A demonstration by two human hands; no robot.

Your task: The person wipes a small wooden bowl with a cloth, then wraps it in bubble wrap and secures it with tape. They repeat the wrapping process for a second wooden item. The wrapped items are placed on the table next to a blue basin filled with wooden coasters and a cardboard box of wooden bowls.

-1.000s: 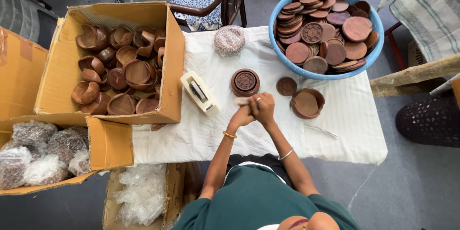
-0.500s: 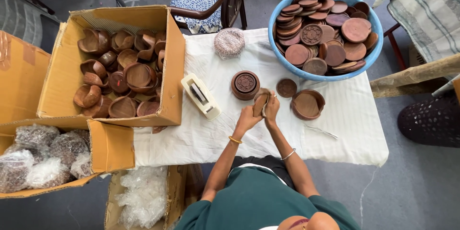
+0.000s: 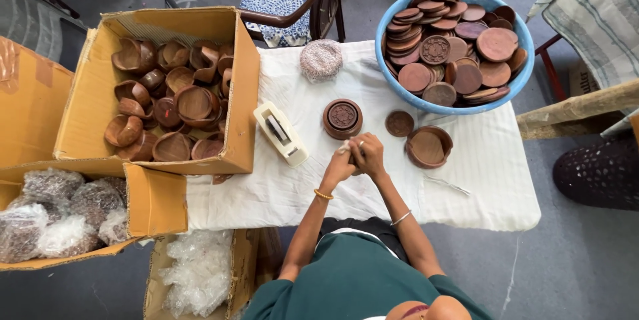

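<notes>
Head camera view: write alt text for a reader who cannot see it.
Seen from above, a person's left hand and right hand press together around a small item, mostly hidden, over a white-clothed table. Near them lie a tape dispenser, a carved wooden lid and a shallow wooden bowl. A blue basin of wooden lids and a cardboard box of wooden bowls flank them.

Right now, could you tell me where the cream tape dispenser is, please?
In the head view, the cream tape dispenser lies on the white cloth-covered table, between the cardboard box of wooden bowls and the round carved wooden box.
</notes>
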